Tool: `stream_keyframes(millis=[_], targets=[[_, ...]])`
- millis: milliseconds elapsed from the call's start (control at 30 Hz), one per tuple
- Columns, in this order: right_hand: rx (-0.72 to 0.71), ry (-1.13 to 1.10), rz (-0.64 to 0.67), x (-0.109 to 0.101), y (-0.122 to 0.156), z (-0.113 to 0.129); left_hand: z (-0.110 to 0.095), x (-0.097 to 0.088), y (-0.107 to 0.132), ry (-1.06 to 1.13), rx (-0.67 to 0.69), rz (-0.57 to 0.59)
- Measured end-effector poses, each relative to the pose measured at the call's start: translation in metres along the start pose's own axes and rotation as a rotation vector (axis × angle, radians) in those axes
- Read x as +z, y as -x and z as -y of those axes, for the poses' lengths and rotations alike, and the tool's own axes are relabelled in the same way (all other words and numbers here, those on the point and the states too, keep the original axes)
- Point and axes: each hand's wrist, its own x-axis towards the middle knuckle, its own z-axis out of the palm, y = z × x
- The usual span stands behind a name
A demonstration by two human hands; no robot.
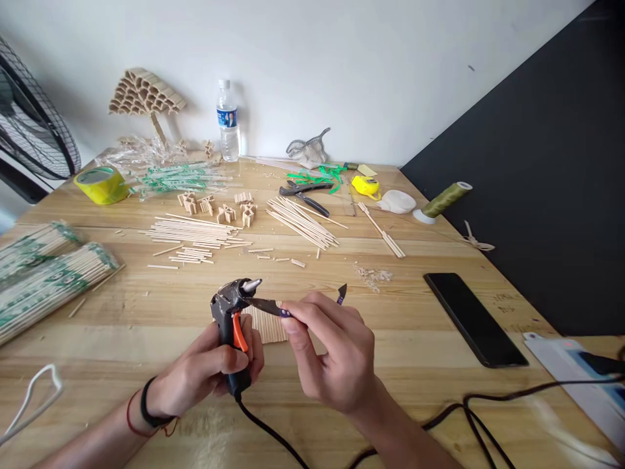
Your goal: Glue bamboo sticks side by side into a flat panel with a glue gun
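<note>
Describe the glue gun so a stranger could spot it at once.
Over the table, find the left hand with a black wristband. It holds the glue gun, which, unlike the slim tool in the right hand, has an orange trigger.

A bottle stands on the bench by the wall. A fan is on the left, near a roll of yellow tape. A black phone lies on the right. Farther back, a tape measure sits near a spool of thread.
</note>
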Motion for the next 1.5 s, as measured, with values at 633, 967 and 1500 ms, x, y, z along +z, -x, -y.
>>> stream_keyframes(millis=[633,967,1500], targets=[[0.035,-0.023,0.034,-0.005,-0.004,0.002,-0.002,-0.002,-0.001,0.071,0.011,0.021],[0.023,0.011,0.037,-0.006,-0.003,0.000,0.000,-0.005,0.001,0.026,0.013,0.012],[0.009,0.022,0.061,-0.012,-0.007,-0.002,0.000,-0.008,0.000,0.111,-0.013,0.086]])
